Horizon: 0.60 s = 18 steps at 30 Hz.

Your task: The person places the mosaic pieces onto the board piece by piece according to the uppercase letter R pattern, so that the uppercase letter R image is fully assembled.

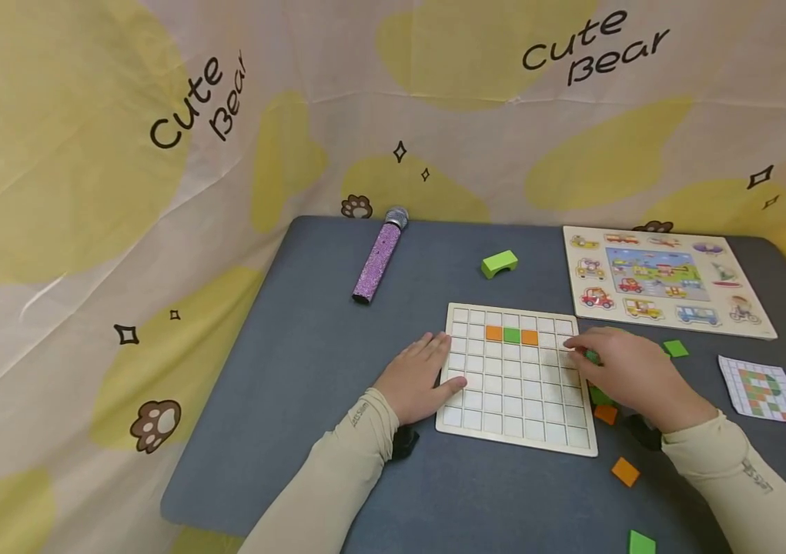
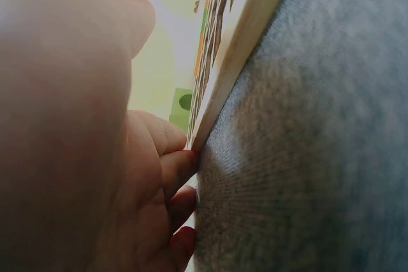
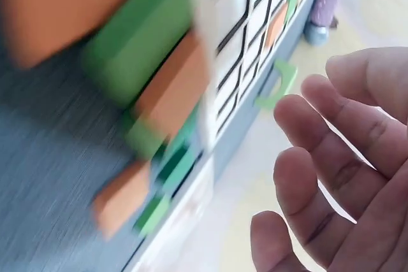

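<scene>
A white board with a grid of square cells (image 1: 512, 392) lies on the table, with two orange tiles (image 1: 494, 334) and one green tile (image 1: 512, 335) side by side in a row near its far edge. At the board's left edge rests my left hand (image 1: 416, 377), fingers extended and thumb over the rim; the left wrist view shows its fingertips against the board's side. Over the right edge hovers my right hand (image 1: 624, 373), its fingers loosely bent. In the right wrist view no tile shows between those fingers (image 3: 347, 170). Loose green and orange tiles (image 1: 606, 415) lie beneath and beside it, partly hidden.
A pattern card (image 1: 765, 390) lies at the right, below a wooden vehicle puzzle (image 1: 670, 281). Beyond the board are a green arch block (image 1: 500, 264) and a purple glitter microphone (image 1: 379, 258). More tiles (image 1: 625, 472) lie near the front. A printed cloth hangs behind the table.
</scene>
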### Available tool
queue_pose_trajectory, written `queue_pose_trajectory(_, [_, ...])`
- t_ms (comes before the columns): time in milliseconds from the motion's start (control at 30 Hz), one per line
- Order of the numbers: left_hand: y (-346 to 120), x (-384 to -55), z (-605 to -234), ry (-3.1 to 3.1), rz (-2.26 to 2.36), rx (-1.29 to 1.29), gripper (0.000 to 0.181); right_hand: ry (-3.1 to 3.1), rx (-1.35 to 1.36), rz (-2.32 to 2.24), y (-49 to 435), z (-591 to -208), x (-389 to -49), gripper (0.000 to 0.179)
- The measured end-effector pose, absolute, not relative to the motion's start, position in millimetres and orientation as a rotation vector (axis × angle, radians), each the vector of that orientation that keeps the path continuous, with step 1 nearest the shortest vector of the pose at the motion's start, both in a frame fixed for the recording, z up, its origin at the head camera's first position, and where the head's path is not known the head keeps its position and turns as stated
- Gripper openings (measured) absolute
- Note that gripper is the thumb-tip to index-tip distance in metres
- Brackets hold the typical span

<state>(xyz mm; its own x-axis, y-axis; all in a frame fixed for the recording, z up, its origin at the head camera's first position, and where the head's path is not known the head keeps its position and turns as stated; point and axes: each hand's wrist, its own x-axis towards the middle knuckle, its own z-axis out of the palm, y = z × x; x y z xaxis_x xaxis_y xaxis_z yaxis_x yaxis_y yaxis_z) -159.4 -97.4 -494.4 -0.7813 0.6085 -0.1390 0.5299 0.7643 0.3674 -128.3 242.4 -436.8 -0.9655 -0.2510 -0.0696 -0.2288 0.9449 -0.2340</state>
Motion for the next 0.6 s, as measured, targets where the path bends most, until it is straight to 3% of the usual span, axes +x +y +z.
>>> queue_pose_trajectory(600, [-98,-160,-493,2.705,0.464,0.9,0.081,3.059,-0.016,-0.328,330,-432,-83,0.037])
